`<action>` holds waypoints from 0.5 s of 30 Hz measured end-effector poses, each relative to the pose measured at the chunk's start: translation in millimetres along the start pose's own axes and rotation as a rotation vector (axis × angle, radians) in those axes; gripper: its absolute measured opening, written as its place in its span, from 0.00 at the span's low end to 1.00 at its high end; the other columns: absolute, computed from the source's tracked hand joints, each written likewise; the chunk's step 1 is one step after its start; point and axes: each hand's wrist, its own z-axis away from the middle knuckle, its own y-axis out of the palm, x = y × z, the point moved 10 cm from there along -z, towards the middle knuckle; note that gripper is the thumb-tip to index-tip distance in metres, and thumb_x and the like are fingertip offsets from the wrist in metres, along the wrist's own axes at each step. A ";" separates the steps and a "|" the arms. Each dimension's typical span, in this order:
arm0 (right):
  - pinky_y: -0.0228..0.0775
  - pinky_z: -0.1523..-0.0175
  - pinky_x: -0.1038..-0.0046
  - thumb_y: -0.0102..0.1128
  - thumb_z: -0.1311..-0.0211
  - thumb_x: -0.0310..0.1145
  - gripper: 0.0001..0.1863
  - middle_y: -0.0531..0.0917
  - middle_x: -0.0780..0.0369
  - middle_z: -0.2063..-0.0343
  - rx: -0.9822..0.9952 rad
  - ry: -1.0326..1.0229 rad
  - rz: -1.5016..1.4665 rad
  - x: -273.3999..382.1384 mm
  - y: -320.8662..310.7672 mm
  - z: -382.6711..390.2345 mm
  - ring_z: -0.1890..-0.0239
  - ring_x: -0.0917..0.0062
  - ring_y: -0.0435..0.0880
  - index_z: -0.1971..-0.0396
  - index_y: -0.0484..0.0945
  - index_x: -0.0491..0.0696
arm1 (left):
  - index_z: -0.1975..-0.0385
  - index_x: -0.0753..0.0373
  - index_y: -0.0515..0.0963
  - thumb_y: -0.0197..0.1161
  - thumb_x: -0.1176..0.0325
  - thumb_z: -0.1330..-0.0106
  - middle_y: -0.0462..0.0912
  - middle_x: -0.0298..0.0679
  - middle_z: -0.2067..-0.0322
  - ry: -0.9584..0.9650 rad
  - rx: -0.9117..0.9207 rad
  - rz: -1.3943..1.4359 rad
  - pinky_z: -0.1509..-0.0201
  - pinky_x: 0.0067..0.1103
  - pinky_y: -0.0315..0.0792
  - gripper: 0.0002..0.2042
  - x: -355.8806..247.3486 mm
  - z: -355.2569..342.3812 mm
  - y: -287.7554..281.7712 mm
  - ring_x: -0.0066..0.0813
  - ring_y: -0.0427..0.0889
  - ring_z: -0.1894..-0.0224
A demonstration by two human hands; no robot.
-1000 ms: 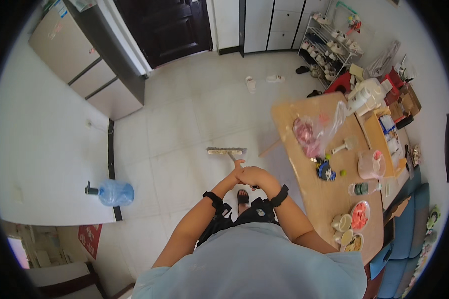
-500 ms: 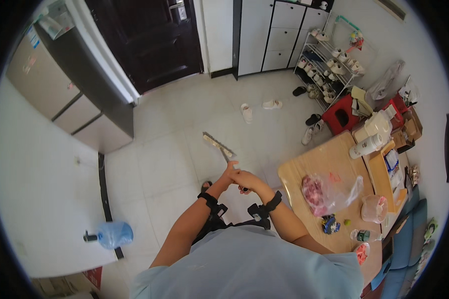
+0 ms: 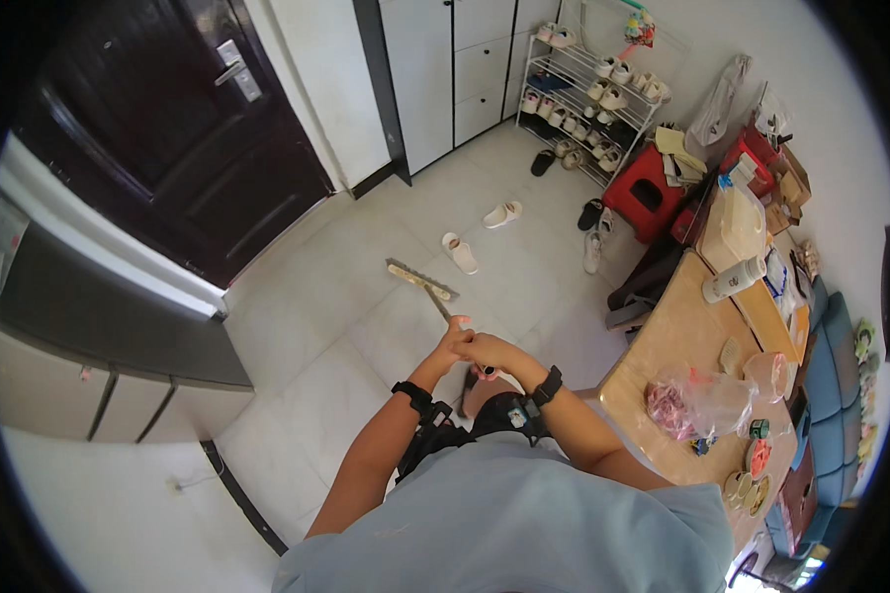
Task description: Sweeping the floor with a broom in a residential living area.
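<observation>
Both my hands are closed, close together in front of my body, round the long handle of a broom. My left hand grips further along the handle, toward the floor. My right hand is nearer to me, and a dark end of the handle shows beneath its fingers. The pale, narrow broom head lies flat on the tiled floor ahead, with a dark fringe along its far side. Just beyond it is a white slipper, with a second white slipper further right.
A dark door and a grey cabinet stand ahead. A shoe rack and red stool are at the far right. The wooden table beside me carries bags, bowls and a bottle. The fridge is at left.
My view has turned left and moved forward, so the door, slippers and fridge appear nearer. The broom head is now close to the slippers. My grip looks the same.
</observation>
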 end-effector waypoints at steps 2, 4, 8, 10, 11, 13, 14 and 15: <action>0.64 0.84 0.76 0.50 0.52 0.54 0.25 0.68 0.62 0.84 -0.047 0.036 0.000 12.0 -26.6 -31.4 0.86 0.78 0.69 0.71 0.68 0.44 | 0.47 0.56 0.51 0.61 0.69 0.51 0.71 0.38 0.66 -0.013 -0.046 -0.070 0.65 0.22 0.69 0.32 -7.6 -31.6 -25.5 0.26 0.72 0.62; 0.66 0.82 0.73 0.49 0.51 0.52 0.24 0.69 0.62 0.79 -0.038 0.056 -0.019 27.0 -52.4 -64.8 0.84 0.76 0.69 0.65 0.69 0.45 | 0.47 0.57 0.51 0.61 0.67 0.50 0.71 0.38 0.65 0.037 0.058 -0.006 0.66 0.22 0.70 0.31 -24.9 -62.3 -35.2 0.26 0.72 0.63; 0.61 0.83 0.77 0.50 0.52 0.52 0.20 0.67 0.64 0.85 0.061 0.188 -0.084 61.6 -107.3 -130.0 0.86 0.79 0.67 0.76 0.67 0.47 | 0.47 0.57 0.51 0.60 0.64 0.49 0.71 0.40 0.64 -0.140 -0.027 -0.202 0.70 0.22 0.71 0.31 -53.0 -141.3 -86.4 0.28 0.74 0.67; 0.58 0.84 0.78 0.50 0.53 0.53 0.22 0.67 0.64 0.87 0.071 0.193 -0.108 79.8 -135.8 -155.7 0.88 0.80 0.64 0.81 0.66 0.47 | 0.47 0.58 0.51 0.61 0.62 0.49 0.70 0.41 0.61 -0.119 0.003 -0.023 0.69 0.25 0.72 0.31 -75.9 -175.8 -98.3 0.29 0.75 0.66; 0.60 0.84 0.78 0.51 0.53 0.51 0.19 0.66 0.65 0.87 0.045 0.198 -0.109 87.6 -153.3 -168.6 0.87 0.79 0.67 0.79 0.65 0.49 | 0.48 0.59 0.52 0.59 0.59 0.48 0.70 0.39 0.67 -0.056 0.010 -0.057 0.72 0.22 0.71 0.30 -92.1 -191.5 -104.1 0.26 0.73 0.70; 0.62 0.83 0.77 0.52 0.53 0.50 0.17 0.65 0.65 0.88 0.002 0.195 -0.114 109.6 -193.5 -198.8 0.86 0.78 0.69 0.78 0.65 0.51 | 0.49 0.60 0.53 0.57 0.55 0.47 0.69 0.38 0.72 0.016 0.030 -0.100 0.75 0.20 0.70 0.29 -129.1 -232.2 -122.1 0.23 0.72 0.75; 0.61 0.84 0.77 0.53 0.53 0.50 0.16 0.65 0.66 0.89 0.016 0.151 -0.177 121.0 -208.4 -211.4 0.86 0.79 0.69 0.78 0.65 0.52 | 0.48 0.59 0.52 0.59 0.57 0.48 0.69 0.39 0.65 -0.043 0.100 -0.088 0.72 0.24 0.71 0.31 -137.1 -251.6 -125.3 0.27 0.73 0.68; 0.60 0.84 0.78 0.53 0.54 0.50 0.16 0.64 0.67 0.90 0.071 0.095 -0.248 131.9 -216.9 -221.2 0.87 0.79 0.68 0.78 0.65 0.53 | 0.47 0.59 0.50 0.62 0.59 0.48 0.69 0.40 0.59 -0.104 0.168 -0.069 0.68 0.27 0.72 0.33 -140.7 -267.1 -124.4 0.31 0.73 0.60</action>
